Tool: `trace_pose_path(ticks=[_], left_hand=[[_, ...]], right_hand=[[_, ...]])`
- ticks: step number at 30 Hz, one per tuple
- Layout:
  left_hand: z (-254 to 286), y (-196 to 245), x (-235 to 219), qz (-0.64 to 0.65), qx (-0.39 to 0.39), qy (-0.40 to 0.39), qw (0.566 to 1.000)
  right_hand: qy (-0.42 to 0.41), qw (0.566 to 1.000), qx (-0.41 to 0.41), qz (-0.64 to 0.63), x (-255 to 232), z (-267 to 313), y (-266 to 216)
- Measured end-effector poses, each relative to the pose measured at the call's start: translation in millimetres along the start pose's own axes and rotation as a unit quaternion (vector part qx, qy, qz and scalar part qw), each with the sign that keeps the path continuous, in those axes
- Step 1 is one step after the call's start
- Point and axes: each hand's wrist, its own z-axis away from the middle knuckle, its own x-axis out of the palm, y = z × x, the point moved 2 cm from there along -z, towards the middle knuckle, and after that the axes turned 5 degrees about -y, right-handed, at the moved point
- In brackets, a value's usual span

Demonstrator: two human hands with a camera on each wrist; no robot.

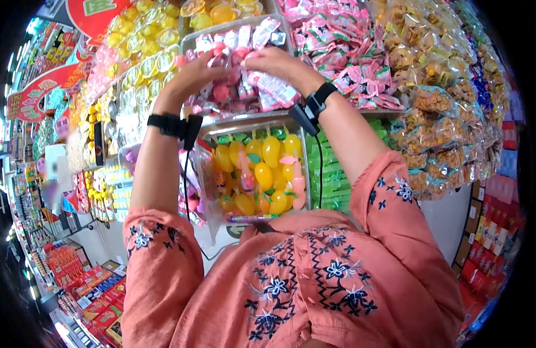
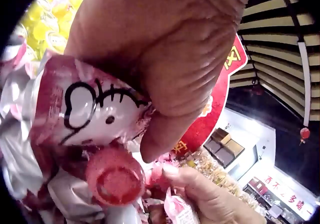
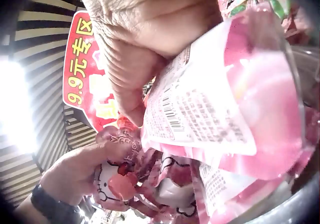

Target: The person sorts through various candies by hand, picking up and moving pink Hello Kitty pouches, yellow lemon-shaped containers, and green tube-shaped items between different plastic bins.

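In the head view both hands work over a clear bin (image 1: pixel 236 113) of pink spout pouches. My left hand (image 1: pixel 191 78) grips a pink spout pouch with a white cartoon cat face (image 2: pixel 102 106); its fingers are partly hidden behind the pouch. A red cap (image 2: pixel 115 179) shows just below that face. My right hand (image 1: pixel 282 64) pinches another pink spout pouch (image 3: pixel 200 93) near its top, with the barcode and printed label outward. The two hands are close together, thumbs facing each other. More cat-face pouches (image 3: pixel 175 186) lie beneath them.
A bin of yellow mango-shaped packs (image 1: pixel 265 151) stands nearest the body, beside green packets (image 1: pixel 331 168). Pink packets (image 1: pixel 349 52) fill the right side, with bagged brown snacks (image 1: pixel 433 104) beyond. Yellow jelly cups (image 1: pixel 143 75) line the left. Red signs (image 1: pixel 44 93) rise at far left.
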Motion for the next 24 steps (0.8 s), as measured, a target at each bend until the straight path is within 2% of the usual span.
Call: trace_pose_path(ticks=[2,4,6,7,8,10,13,14,17,19,24], left_hand=[[-0.7,7.5,4.8,-0.009,-0.012,0.011,1.0],[-0.5,4.5,7.1,0.051,-0.024,-0.005,0.998],[-4.4,-3.0,7.0,0.115,-0.013,-0.019,0.993],[0.8,-3.0,6.1,0.206,-0.028,-0.048,0.977],[1.6,-2.7,6.5,0.231,-0.025,-0.05,0.971],[2.1,-4.5,9.1,0.281,-0.021,-0.055,0.958],[-10.1,-18.9,16.6,0.182,0.001,-0.003,0.983],[-10.4,-24.0,19.1,0.237,0.006,-0.012,0.971],[13.7,10.8,21.1,0.376,0.017,-0.031,0.926],[18.5,15.1,18.5,0.387,0.028,-0.036,0.921],[56.1,52.7,-2.9,0.336,0.114,-0.015,0.935]], right_hand=[[0.01,0.999,0.003,-0.04,4.0,8.0,-7.9],[0.013,0.996,-0.014,-0.083,8.1,12.1,-10.8],[0.017,0.994,0.006,-0.104,8.5,18.4,-10.4],[0.018,0.993,0.009,-0.114,7.6,19.4,-10.9],[0.02,0.992,0.012,-0.123,7.2,20.0,-11.5],[0.027,0.995,0.005,-0.093,7.3,18.5,-12.2],[0.035,0.999,-0.013,-0.031,9.8,14.2,-8.6],[0.041,0.999,-0.018,-0.028,10.4,8.3,-4.5],[0.045,0.996,-0.031,-0.071,12.9,7.5,-8.9],[0.061,0.993,-0.025,-0.097,14.8,13.4,-18.7],[0.098,0.989,-0.104,-0.041,20.8,28.3,-50.1]])
